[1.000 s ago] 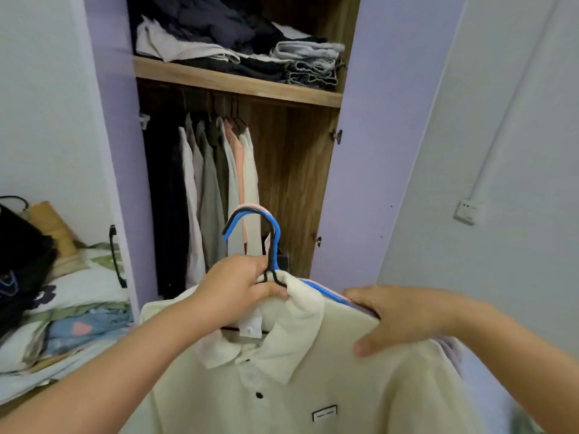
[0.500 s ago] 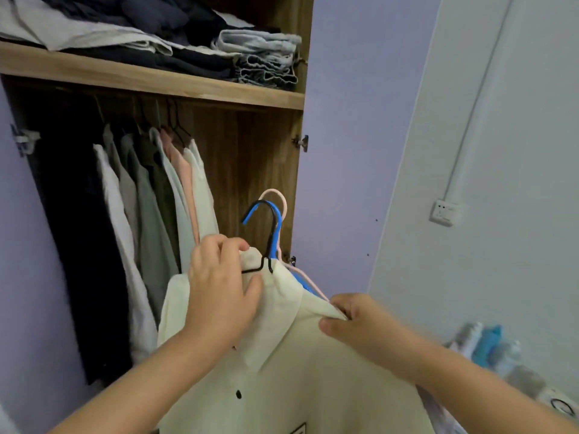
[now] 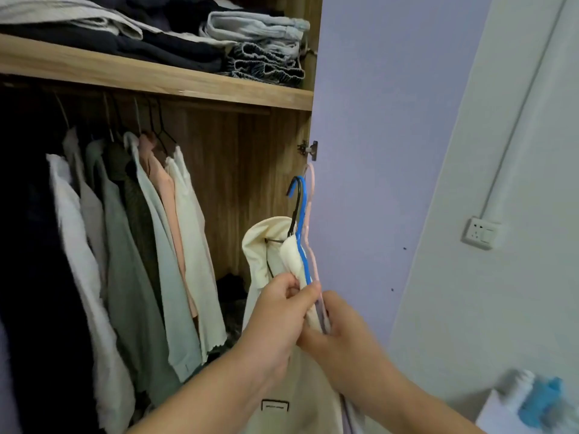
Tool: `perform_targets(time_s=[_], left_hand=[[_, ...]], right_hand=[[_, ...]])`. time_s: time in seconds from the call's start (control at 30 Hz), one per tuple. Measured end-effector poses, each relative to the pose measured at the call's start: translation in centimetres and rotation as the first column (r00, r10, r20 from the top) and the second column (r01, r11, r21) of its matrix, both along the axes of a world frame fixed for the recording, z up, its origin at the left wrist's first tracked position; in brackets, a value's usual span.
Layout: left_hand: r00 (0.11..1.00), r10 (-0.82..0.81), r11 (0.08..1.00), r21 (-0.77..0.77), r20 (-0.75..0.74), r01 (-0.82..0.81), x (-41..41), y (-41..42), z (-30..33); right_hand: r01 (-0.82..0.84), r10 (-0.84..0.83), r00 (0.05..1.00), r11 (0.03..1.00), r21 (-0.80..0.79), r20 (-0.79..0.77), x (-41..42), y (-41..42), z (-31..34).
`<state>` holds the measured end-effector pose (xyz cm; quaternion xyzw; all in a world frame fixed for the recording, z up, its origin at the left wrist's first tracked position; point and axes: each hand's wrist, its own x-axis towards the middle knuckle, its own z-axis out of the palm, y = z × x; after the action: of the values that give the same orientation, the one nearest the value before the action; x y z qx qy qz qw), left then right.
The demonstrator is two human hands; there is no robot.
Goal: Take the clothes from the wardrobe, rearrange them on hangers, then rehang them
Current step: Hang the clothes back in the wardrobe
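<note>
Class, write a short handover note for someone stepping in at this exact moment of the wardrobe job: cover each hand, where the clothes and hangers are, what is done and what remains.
Left hand: pinches the cream shirt at its shoulder.
Right hand: grips the bundle of hangers from the other side.
Hangers: black hanger, blue hanger and pink hanger, held together, hooks up, beside the open wardrobe door.
Done: the cream shirt is on the black hanger; other shirts hang on the rail.
Left: hook the cream shirt onto the rail, in the free space to the right; deal with the other two hangers.
</note>
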<state>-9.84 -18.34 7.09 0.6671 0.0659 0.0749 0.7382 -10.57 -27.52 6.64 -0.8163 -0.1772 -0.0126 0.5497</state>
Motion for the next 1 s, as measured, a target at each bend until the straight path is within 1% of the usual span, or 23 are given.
perform_targets(time_s=[0.07, 0.27, 0.33, 0.4, 0.47, 0.57, 0.63, 0.7, 0.77, 0.83, 0.9, 1.0], left_hand=[[1.0, -0.015, 0.996, -0.085, 0.008, 0.016, 2.7, 0.0, 0.2], [0.998, 0.046, 0.974, -0.224, 0.047, -0.035, 10.5, -0.2, 0.7], [0.997, 0.058, 0.968, -0.246, 0.059, -0.041, 12.7, 0.3, 0.6], [0.995, 0.079, 0.974, -0.219, 0.059, -0.064, 14.7, 1.1, 0.5], [0.992, 0.111, 0.979, -0.18, 0.054, -0.1, 16.7, 1.9, 0.4], [0.991, 0.122, 0.98, -0.165, 0.057, -0.111, 19.8, 3.3, 0.2], [0.991, 0.125, 0.981, -0.152, 0.042, -0.118, 21.9, 4.7, 0.0], [0.99, 0.138, 0.984, -0.115, 0.031, -0.134, 23.9, 6.6, 0.0], [0.98, 0.196, 0.981, -0.023, 0.034, -0.195, 26.0, 8.9, 0.3], [0.968, 0.242, 0.966, 0.076, 0.073, -0.247, 27.9, 11.6, 1.1], [0.961, 0.252, 0.951, 0.155, 0.115, -0.268, 29.8, 14.3, 1.9], [0.945, 0.262, 0.912, 0.269, 0.197, -0.309, 32.7, 18.1, 3.1]], right_hand=[[-0.054, 0.061, 0.995, 0.994, 0.09, -0.074, 2.8, -0.1, 0.2], [-0.169, 0.202, 0.96, 0.97, 0.173, -0.194, 11.5, -0.5, 0.9], [-0.196, 0.271, 0.924, 0.942, 0.273, -0.27, 14.0, -0.2, 0.9], [-0.18, 0.306, 0.893, 0.914, 0.363, -0.329, 16.4, 0.6, 0.7], [-0.154, 0.285, 0.901, 0.914, 0.375, -0.326, 18.6, 1.5, 0.4], [-0.114, 0.278, 0.891, 0.903, 0.415, -0.36, 22.3, 3.1, 0.2], [-0.095, 0.311, 0.856, 0.88, 0.466, -0.413, 25.0, 3.9, 0.2], [-0.113, 0.36, 0.826, 0.859, 0.499, -0.434, 27.7, 4.6, 0.5], [-0.105, 0.362, 0.822, 0.855, 0.508, -0.44, 30.2, 5.6, 0.9], [-0.06, 0.311, 0.838, 0.869, 0.491, -0.448, 32.6, 6.8, 1.4], [-0.05, 0.275, 0.863, 0.881, 0.47, -0.423, 35.1, 8.1, 1.8], [-0.084, 0.291, 0.864, 0.889, 0.451, -0.412, 38.0, 10.1, 2.4]])
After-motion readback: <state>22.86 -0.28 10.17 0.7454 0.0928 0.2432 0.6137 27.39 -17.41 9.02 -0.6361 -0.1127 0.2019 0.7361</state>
